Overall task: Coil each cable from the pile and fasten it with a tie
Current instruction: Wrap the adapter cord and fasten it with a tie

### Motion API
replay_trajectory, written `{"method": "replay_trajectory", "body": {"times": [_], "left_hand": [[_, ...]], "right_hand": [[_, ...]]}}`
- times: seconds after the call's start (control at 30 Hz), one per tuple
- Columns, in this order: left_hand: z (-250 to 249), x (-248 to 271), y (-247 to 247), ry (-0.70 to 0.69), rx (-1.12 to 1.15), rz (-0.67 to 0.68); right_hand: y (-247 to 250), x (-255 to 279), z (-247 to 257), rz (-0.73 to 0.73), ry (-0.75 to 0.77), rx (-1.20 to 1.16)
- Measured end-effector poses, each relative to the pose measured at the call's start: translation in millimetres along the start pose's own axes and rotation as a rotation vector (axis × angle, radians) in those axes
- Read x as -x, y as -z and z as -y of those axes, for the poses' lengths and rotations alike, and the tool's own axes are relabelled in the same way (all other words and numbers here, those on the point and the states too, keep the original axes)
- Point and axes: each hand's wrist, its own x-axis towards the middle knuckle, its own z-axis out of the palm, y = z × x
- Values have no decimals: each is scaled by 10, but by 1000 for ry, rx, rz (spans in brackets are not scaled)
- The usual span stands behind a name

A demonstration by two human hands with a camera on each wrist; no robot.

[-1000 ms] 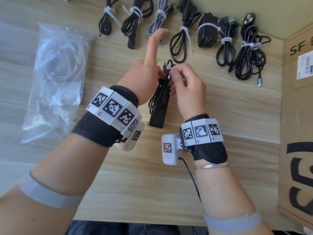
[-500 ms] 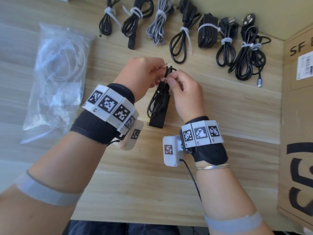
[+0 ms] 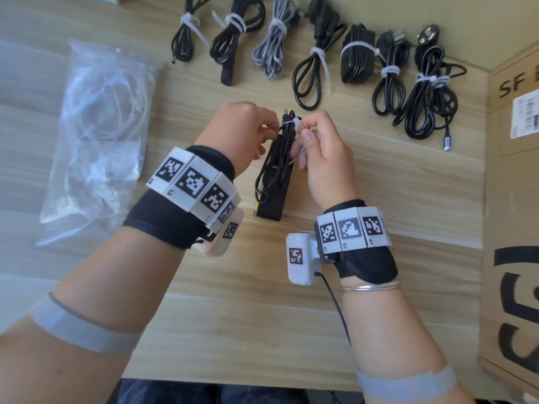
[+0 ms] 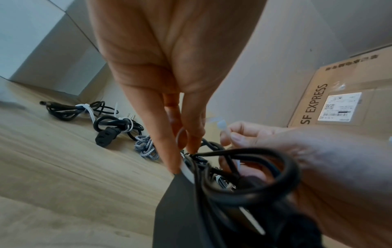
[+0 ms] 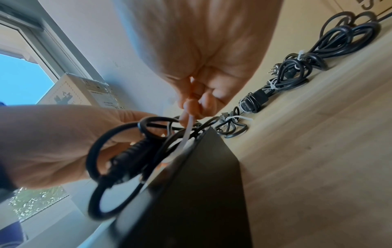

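A black power adapter stands tilted on the wooden table, its thin black cable coiled along it. A white zip tie loops round the top of the coil. My left hand pinches the tie against the cable from the left. My right hand pinches the tie's head end, with the strap running down from its fingers. In the left wrist view the left fingertips press on the coil and the strap. The right wrist view shows the strap crossing the cable loops.
Several tied cable bundles lie in a row along the table's far edge by the wall. A clear plastic bag of white zip ties lies at the left. A cardboard box marked SF stands at the right.
My left index finger, pointing up a second ago, has curled down onto the tie. Both hands have drawn together at the top of the coil, and the tie now shows round it.
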Motion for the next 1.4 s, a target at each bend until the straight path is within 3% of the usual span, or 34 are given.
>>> {"method": "replay_trajectory", "body": {"times": [0.63, 1.4], "left_hand": [[-65, -25, -34, 80, -31, 38], [27, -49, -92, 7, -136, -39]], "right_hand": [[9, -1, -32, -21, 30, -8], [35, -4, -52, -61, 31, -4]]}}
